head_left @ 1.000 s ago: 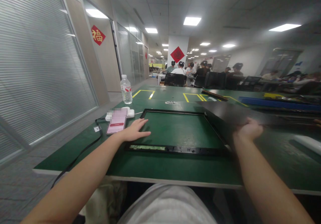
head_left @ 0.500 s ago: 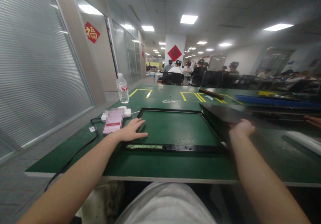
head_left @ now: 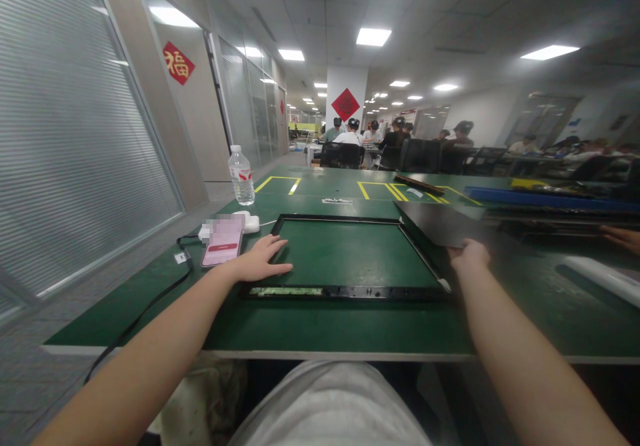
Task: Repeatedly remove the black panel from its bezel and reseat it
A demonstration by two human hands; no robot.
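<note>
A black rectangular frame point(head_left: 385, 293), like a monitor bezel, lies flat on the green table point(head_left: 350, 329). Along its near side runs a green circuit strip point(head_left: 286, 292). My left hand point(head_left: 261, 259) rests over the frame's left side, fingers spread. To the right, my right hand point(head_left: 470, 257) grips the near edge of a dark flat panel point(head_left: 440, 223), which is tilted up beside the frame's right side. The thumb and fingers close on that edge. A small white piece point(head_left: 444, 285) sits at the frame's near right corner.
Left of the frame lie a phone point(head_left: 223, 243), a white charger point(head_left: 250, 222) and a black strap point(head_left: 145, 323). A water bottle point(head_left: 241, 176) stands behind them. At right are a white bar point(head_left: 605, 281), a blue strip point(head_left: 530, 197) and another person's hand point(head_left: 623, 238).
My right hand and the panel have shifted slightly left, towards the frame. The left hand stays on the frame's left side. The whole view has moved slightly.
</note>
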